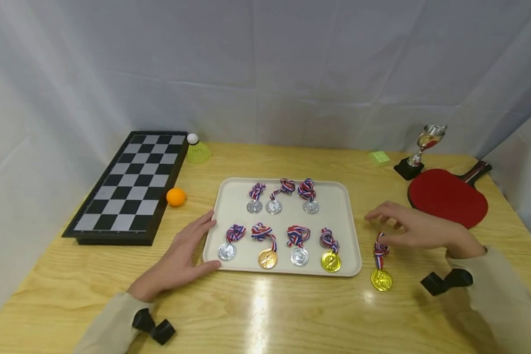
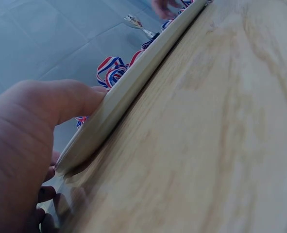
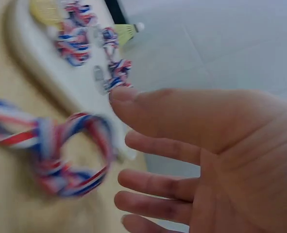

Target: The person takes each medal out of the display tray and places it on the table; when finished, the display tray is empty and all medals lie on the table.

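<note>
Left hand (image 1: 179, 258) rests against the near left corner of the tray (image 1: 287, 219), its fingers loosely straight along the left edge and its thumb on the front rim, touching rather than curled round it. Right hand (image 1: 418, 231) hovers just right of the tray, thumb and fingers well parted, with nothing held; its thumb is near the ribbon (image 1: 380, 253) of a gold medal (image 1: 382, 280) lying on the table (image 1: 314, 314) just beside the tray. Seven more medals, each with a bunched striped ribbon, lie on the tray: three silver ones in the back row and, in front from left to right, silver (image 1: 227, 251), bronze (image 1: 267, 258), silver (image 1: 299, 256) and gold (image 1: 331, 261). Beyond the right hand are a red paddle (image 1: 447, 196), a trophy (image 1: 425, 142) on a black base and a small green block (image 1: 379, 157). Left of the tray lies an orange ball (image 1: 176, 197) near the chessboard (image 1: 132, 182), and a yellow shuttlecock (image 1: 198, 151) sits at the board's far right corner. Pale cloth (image 1: 292, 73) hangs behind everything.
</note>
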{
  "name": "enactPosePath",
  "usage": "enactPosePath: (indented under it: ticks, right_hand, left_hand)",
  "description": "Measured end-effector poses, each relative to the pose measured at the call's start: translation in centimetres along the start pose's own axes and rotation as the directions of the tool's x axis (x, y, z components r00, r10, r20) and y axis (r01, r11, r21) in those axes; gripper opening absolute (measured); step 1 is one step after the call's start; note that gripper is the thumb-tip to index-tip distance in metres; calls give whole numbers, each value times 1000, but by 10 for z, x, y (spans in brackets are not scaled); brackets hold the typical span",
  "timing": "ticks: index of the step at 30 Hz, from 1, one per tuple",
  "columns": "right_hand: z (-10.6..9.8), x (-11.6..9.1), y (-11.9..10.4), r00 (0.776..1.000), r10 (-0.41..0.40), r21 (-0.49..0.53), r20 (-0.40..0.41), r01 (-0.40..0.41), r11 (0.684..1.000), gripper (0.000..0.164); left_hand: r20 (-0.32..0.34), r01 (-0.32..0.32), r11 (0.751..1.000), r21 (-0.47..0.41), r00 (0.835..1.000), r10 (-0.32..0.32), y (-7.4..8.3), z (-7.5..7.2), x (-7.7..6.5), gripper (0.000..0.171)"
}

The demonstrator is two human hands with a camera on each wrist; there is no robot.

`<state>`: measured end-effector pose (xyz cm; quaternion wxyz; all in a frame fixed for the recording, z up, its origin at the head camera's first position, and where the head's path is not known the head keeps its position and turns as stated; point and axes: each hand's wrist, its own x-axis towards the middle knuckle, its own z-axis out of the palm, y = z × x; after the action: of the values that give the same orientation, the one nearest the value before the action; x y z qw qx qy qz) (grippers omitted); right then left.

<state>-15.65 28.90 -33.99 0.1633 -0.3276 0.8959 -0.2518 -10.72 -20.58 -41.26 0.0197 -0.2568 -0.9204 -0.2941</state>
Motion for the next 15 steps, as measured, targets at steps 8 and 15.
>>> enactPosePath:
  ticks: [8,15]
  right_hand:
    - [-18,71,-25,999,-46,-27,17,47,999,42]
    - [-21,154,-55,993,-91,-2,71,91,996,42]
  left_hand:
    - [13,19,1000,6,1000,-19,0,0,-3,82]
    - [12,10,1000,9,1000,-10,1,-2,-1,83]
